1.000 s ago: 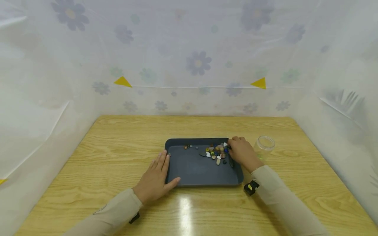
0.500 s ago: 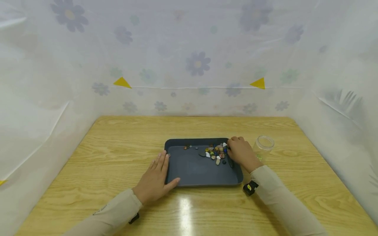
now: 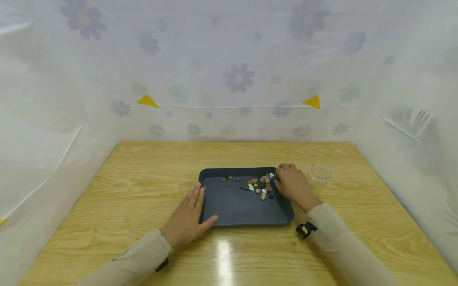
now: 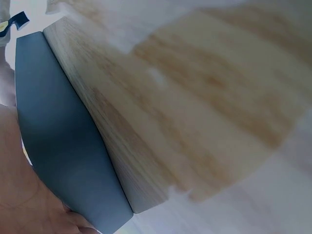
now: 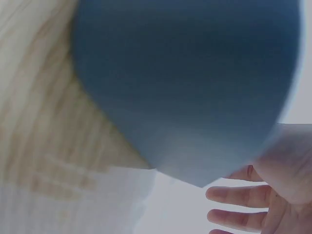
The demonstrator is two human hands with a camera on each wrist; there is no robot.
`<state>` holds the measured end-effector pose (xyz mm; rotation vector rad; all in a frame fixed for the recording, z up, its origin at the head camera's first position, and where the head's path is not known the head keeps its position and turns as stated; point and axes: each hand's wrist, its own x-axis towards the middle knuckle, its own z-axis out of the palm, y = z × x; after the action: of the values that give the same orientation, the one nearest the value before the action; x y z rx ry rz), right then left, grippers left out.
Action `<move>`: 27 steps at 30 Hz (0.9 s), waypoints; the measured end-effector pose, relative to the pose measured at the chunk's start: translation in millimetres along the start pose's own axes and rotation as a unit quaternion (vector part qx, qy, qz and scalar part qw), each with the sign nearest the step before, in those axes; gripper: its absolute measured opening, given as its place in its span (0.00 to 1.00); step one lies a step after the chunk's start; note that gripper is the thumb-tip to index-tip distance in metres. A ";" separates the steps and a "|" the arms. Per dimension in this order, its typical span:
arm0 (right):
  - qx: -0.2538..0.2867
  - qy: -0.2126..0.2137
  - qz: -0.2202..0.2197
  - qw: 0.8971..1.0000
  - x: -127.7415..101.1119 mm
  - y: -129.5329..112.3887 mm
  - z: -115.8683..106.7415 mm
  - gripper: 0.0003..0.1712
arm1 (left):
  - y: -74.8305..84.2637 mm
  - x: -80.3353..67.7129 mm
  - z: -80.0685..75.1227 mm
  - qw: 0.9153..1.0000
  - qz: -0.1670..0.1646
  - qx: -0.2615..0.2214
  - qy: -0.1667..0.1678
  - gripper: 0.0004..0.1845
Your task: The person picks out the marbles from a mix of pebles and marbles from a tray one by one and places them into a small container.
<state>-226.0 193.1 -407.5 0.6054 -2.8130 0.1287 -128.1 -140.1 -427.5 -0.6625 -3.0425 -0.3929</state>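
While the left hand lies flat, fingers straight, against the tray, the right hand curls over the pebbles.
Pebbles at its fingertips look small, hard, smooth (likely slippery): pinch singly; whether one is held, I cannot tell. Beyond its knuckles stands a jar.

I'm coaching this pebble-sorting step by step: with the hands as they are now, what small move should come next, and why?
Probably the right hand should close its fingers on one pebble and lift it toward the clear glass jar. That hand sits curled over the pile of small coloured pebbles in the dark blue rectangular tray, the jar stands open beside it, and the left hand lies flat against the tray's left edge.
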 end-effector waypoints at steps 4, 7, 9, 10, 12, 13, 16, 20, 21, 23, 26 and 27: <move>-0.001 0.030 -0.014 0.999 -1.7 -1.7 -10.5 0.04 | -0.2 -0.3 -0.7 1.000 -0.002 -0.003 -0.002 0.50; 0.004 0.036 -0.021 0.999 -3.4 -3.3 -20.2 0.06 | -0.6 0.1 -0.5 1.000 -0.005 0.000 -0.003 0.50; 0.010 0.035 -0.023 0.999 -5.0 -4.7 -26.8 0.06 | -0.8 0.3 -0.2 1.000 -0.006 0.003 -0.002 0.50; 0.013 0.033 -0.023 0.999 -5.7 -5.6 -30.0 0.06 | -1.1 0.4 0.1 1.000 -0.006 0.003 -0.001 0.50; 0.019 0.034 -0.023 0.999 -7.4 -7.4 -36.6 0.06 | -1.7 1.0 0.7 1.000 -0.008 0.006 0.000 0.50; 0.021 0.033 -0.021 0.999 -8.5 -8.2 -39.9 0.06 | -1.8 0.8 0.8 1.000 -0.007 0.004 0.001 0.50; 0.029 0.034 -0.013 0.999 -11.5 -9.7 -50.1 0.08 | -2.1 0.5 0.7 1.000 -0.006 0.004 0.001 0.50; 0.046 0.039 0.001 0.998 -16.3 -6.6 -64.9 0.09 | -2.1 -0.2 0.0 1.000 -0.001 0.007 0.003 0.50; 0.053 0.041 0.006 0.998 -17.8 -4.6 -68.9 0.09 | -2.1 -0.4 -0.2 1.000 0.001 0.006 0.005 0.50; 0.071 0.045 0.016 0.996 -20.9 0.8 -77.1 0.08 | -1.9 -0.7 -1.0 1.000 0.004 0.006 0.005 0.49; 0.095 0.058 0.034 0.993 -26.6 11.1 -88.9 0.07 | -1.6 -0.9 -1.8 1.000 0.005 0.001 0.005 0.49; 0.101 0.062 0.040 0.992 -28.8 14.7 -92.2 0.07 | -1.6 -1.0 -1.8 1.000 0.006 0.001 0.004 0.49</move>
<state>-185.3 230.7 -327.1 0.5090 -2.7225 0.4555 -128.0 -142.4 -426.2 -0.6759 -3.0299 -0.3899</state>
